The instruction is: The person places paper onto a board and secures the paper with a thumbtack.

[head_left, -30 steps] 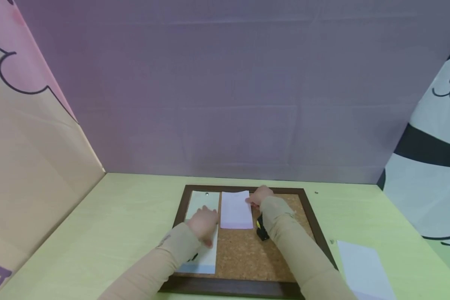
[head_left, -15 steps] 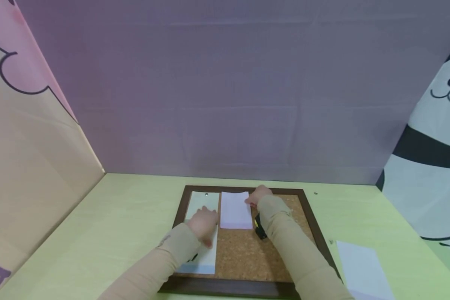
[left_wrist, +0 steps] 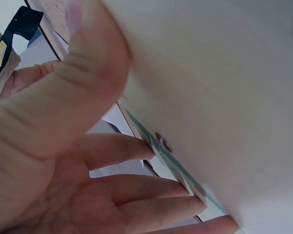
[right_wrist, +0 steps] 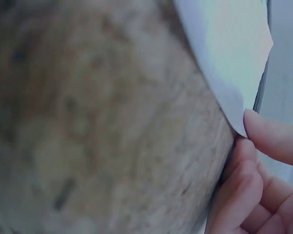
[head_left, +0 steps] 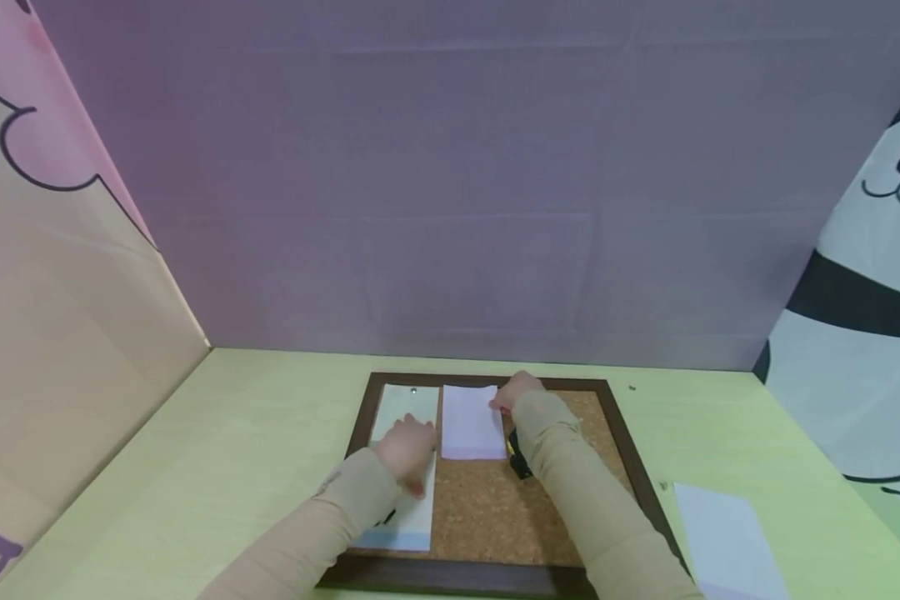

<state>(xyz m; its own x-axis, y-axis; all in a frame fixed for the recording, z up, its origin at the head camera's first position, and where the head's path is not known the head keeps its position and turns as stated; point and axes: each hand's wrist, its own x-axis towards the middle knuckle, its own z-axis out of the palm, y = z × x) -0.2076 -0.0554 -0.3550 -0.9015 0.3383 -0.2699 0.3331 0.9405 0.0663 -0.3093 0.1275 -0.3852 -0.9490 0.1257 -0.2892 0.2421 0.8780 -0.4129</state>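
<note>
A framed cork board (head_left: 487,517) lies on the table. Down its left side are a pale green sheet (head_left: 401,400) with a small round pin near its top and, below, a white sheet with a blue bottom strip (head_left: 397,540). My left hand (head_left: 407,450) rests over these sheets, thumb and fingers spread and fairly straight on the paper in the left wrist view. Beside them, a plain white sheet (head_left: 471,425) lies at the top middle of the board. My right hand (head_left: 517,392) pinches its upper right corner between thumb (right_wrist: 271,139) and finger, lifting the corner slightly.
Another white sheet (head_left: 731,533) lies on the table right of the board. A small object (head_left: 632,387) sits near the board's upper right corner, and another (head_left: 664,485) by its right edge. A grey-purple backdrop (head_left: 450,208) stands behind the table.
My right forearm has shifted slightly left, while the right hand stays at the white sheet's corner. The left hand and the sheets hold their places.
</note>
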